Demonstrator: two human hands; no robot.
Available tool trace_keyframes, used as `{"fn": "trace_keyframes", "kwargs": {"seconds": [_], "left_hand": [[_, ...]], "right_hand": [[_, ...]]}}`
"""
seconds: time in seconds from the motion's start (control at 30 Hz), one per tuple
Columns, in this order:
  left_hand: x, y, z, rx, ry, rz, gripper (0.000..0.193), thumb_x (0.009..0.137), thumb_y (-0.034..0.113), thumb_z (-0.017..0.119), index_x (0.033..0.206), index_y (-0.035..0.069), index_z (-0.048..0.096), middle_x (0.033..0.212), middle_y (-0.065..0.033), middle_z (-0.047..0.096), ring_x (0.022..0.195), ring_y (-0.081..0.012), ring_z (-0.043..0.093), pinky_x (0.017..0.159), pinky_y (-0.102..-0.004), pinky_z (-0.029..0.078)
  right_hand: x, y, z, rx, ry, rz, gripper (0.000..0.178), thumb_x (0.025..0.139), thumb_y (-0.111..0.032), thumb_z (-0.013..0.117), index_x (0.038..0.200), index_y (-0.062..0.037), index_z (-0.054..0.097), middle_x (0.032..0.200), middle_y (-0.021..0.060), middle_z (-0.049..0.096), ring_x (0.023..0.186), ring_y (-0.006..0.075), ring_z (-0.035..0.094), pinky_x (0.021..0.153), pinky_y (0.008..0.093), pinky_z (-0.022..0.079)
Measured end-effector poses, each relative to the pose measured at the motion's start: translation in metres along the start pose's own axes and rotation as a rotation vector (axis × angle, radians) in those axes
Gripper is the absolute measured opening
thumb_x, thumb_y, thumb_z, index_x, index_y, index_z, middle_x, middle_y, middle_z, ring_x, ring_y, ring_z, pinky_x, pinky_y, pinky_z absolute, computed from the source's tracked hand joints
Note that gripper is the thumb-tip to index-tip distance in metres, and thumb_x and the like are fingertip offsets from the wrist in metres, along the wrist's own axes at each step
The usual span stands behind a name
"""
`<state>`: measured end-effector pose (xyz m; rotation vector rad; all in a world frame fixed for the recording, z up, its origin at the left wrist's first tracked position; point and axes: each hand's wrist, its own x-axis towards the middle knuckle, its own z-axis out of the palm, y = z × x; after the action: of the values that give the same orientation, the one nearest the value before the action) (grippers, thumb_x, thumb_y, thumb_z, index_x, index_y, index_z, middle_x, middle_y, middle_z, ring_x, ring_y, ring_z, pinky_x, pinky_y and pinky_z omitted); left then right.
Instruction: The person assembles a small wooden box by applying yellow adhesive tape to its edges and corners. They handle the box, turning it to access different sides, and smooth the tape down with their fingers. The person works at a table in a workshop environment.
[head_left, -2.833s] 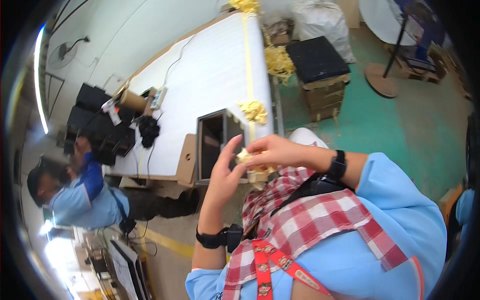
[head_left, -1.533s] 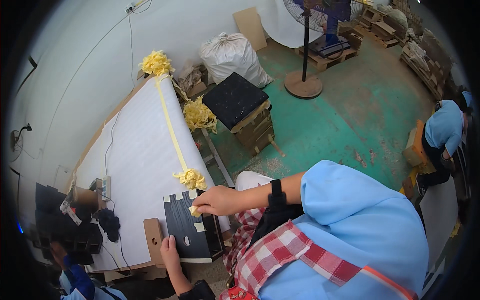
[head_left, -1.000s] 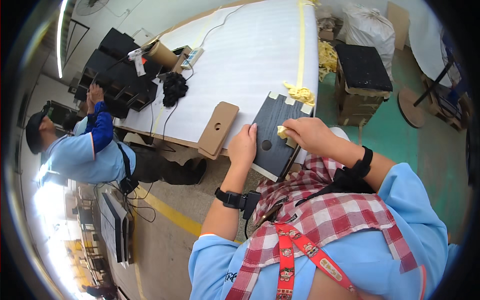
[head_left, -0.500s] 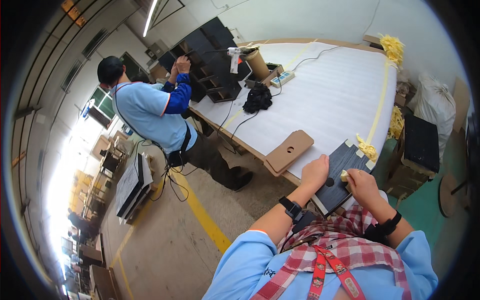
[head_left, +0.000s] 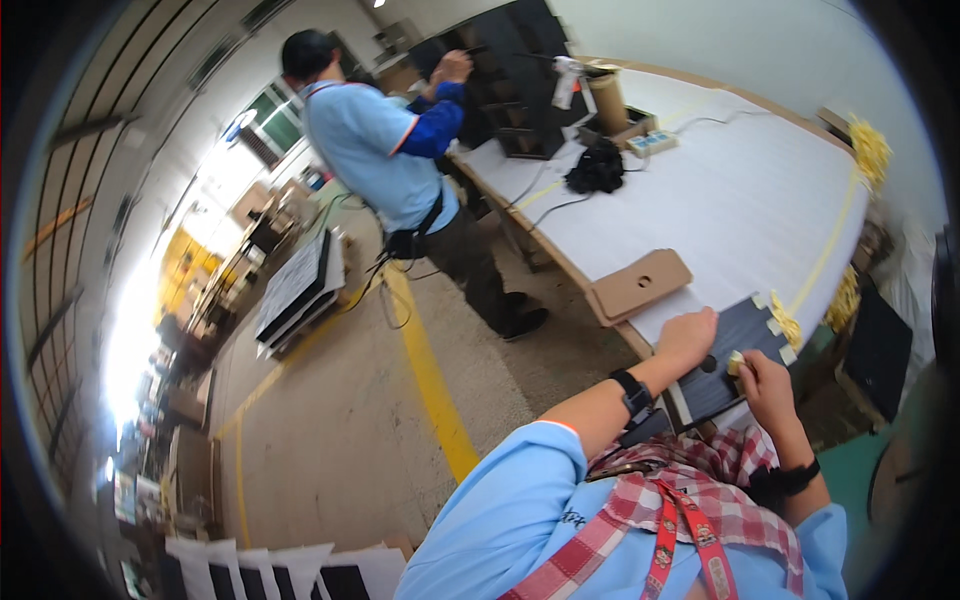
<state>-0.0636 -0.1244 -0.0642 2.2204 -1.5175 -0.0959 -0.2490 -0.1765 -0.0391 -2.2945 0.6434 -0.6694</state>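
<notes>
A dark grey wood-grain board [head_left: 735, 335] with a round hole lies at the near right corner of the table, its near end jutting toward my body. My left hand [head_left: 686, 338] is closed at the board's left edge, gripping it there; the fingertips are partly hidden. Over the board's right side, my right hand [head_left: 768, 388] pinches a small pale yellow wad [head_left: 735, 363], probably tape, close against the surface. Short pale tape pieces [head_left: 787, 354] stick along the board's right edge, beside a crumpled yellow bundle [head_left: 783, 318].
Brown boards [head_left: 642, 287] with a hole lie left of my left hand. Farther back are a black cloth [head_left: 597, 167], a power strip [head_left: 652, 143], a glue gun [head_left: 566, 82] and cables. A co-worker [head_left: 370, 150] handles a black shelf unit [head_left: 515, 85]. Dark-topped boxes [head_left: 872, 355] stand at right.
My view has swung left, so the scene appears farther right, and stacked panels now show at the bottom. My left hand stays at the board's edge; my right hand still pinches the yellow wad.
</notes>
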Motion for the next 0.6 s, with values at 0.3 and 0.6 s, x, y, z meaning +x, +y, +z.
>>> {"fn": "trace_keyframes", "kwargs": {"seconds": [0.3, 0.6], "left_hand": [[0.0, 0.011, -0.001, -0.084, 0.024, -0.03, 0.039, 0.092, 0.036, 0.042, 0.085, 0.003, 0.062, 0.078, -0.0175, 0.065, 0.075, -0.035, 0.063, 0.069, -0.0455, 0.049], [0.002, 0.006, 0.008, -0.05, 0.061, -0.094, 0.039, 0.092, 0.035, 0.042, 0.082, 0.005, 0.065, 0.078, -0.0156, 0.066, 0.075, -0.034, 0.063, 0.069, -0.0448, 0.049]], "right_hand": [[-0.007, 0.018, -0.006, -0.411, 0.134, -0.346, 0.01, 0.075, -0.001, 0.061, 0.084, -0.0018, 0.06, 0.077, 0.0129, 0.051, 0.069, 0.0316, 0.055, 0.059, 0.0387, 0.044], [-0.024, 0.003, -0.011, -0.335, -0.035, -0.283, 0.005, 0.073, 0.002, 0.06, 0.077, 0.002, 0.06, 0.07, 0.0138, 0.05, 0.063, 0.0299, 0.054, 0.055, 0.0359, 0.043]]}}
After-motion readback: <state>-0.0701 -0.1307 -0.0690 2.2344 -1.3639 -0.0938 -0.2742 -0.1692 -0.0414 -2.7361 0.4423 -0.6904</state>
